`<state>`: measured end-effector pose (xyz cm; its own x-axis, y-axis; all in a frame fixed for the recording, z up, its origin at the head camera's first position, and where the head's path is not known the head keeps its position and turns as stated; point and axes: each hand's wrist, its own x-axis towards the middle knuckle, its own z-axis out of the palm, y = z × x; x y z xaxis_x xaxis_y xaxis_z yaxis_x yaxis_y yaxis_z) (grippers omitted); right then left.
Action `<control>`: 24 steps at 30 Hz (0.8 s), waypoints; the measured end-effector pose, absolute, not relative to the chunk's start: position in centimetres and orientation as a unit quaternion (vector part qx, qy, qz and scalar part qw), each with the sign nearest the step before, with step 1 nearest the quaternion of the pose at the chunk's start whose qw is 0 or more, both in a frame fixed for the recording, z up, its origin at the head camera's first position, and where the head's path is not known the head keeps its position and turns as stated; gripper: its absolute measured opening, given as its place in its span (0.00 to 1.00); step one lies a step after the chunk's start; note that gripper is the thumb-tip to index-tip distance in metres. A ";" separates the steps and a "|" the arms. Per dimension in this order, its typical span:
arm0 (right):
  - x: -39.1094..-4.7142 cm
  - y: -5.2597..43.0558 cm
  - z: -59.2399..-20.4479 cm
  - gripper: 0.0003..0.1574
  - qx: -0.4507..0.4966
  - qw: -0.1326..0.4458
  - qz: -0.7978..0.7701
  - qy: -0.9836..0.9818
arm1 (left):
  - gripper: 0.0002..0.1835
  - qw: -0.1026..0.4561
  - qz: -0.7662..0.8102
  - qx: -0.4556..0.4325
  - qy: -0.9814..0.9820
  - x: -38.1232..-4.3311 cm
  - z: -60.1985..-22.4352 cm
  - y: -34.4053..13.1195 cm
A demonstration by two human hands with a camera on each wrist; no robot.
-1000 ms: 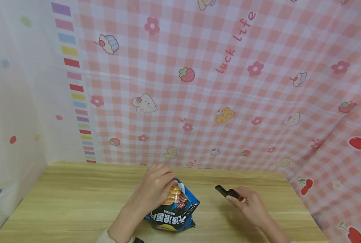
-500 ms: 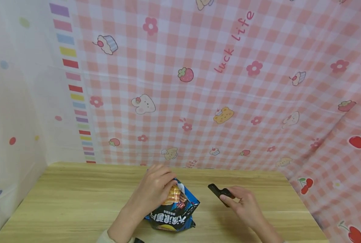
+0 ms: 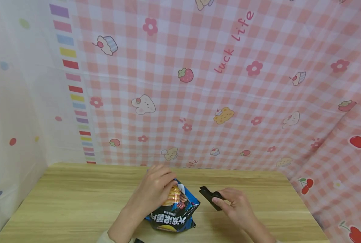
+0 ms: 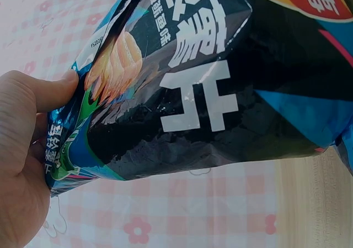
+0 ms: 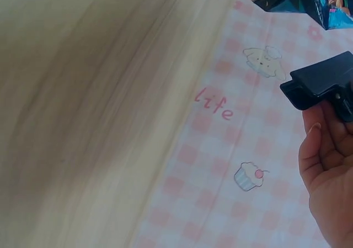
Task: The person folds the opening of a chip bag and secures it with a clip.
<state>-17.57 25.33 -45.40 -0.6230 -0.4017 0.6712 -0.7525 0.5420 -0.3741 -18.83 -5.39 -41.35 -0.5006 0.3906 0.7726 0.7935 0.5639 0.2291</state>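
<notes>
A black and blue bag of potato chips (image 3: 172,218) stands on the wooden table, its top end folded over. My left hand (image 3: 152,189) grips that end; in the left wrist view the thumb presses on the front of the bag (image 4: 193,93), and the other fingers are mostly hidden behind it. Right of the bag, my right hand (image 3: 237,206) pinches a black bag clip (image 3: 211,198) by its handle, thumb in front. The clip's long jaws look slightly parted and point toward the bag without touching it. In the right wrist view the clip (image 5: 320,82) is partly cut off.
The wooden table (image 3: 86,195) ends at a pink checked cloth backdrop (image 3: 168,101). A white dotted cloth (image 3: 16,111) hangs on the left, and more checked cloth on the right. A small black object (image 3: 139,240) shows by the left wrist at the bottom edge.
My right hand has moved left with the bag clip, bringing it closer to the bag. The clip has turned and its jaws have parted a little. The left hand and bag have stayed put.
</notes>
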 end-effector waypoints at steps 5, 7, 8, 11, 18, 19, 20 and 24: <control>-17.8 24.7 -45.4 0.06 0.375 0.265 0.351 -0.816 | 0.07 0.344 -0.291 -0.361 -0.816 -18.8 -41.4 -5.4; -17.8 24.4 -45.4 0.04 0.383 0.264 0.354 -0.811 | 0.07 0.345 -0.291 -0.362 -0.816 -18.8 -41.4 -5.4; -17.9 24.2 -45.4 0.02 0.385 0.261 0.356 -0.810 | 0.08 0.345 -0.290 -0.362 -0.816 -18.8 -41.4 -5.4; -17.8 23.6 -45.3 0.03 0.385 0.249 0.360 -0.813 | 0.08 0.347 -0.289 -0.362 -0.815 -18.9 -41.3 -5.4; -17.8 22.6 -45.2 0.03 0.389 0.238 0.372 -0.808 | 0.08 0.347 -0.292 -0.361 -0.815 -18.8 -41.4 -5.4; -17.8 22.5 -45.2 0.02 0.390 0.238 0.372 -0.808 | 0.08 0.347 -0.292 -0.361 -0.815 -18.8 -41.4 -5.4; -17.8 22.3 -45.1 0.02 0.391 0.237 0.371 -0.808 | 0.08 0.347 -0.292 -0.361 -0.815 -18.8 -41.4 -5.4; -17.9 21.8 -45.0 0.02 0.394 0.236 0.369 -0.808 | 0.08 0.350 -0.291 -0.363 -0.814 -18.8 -41.4 -5.4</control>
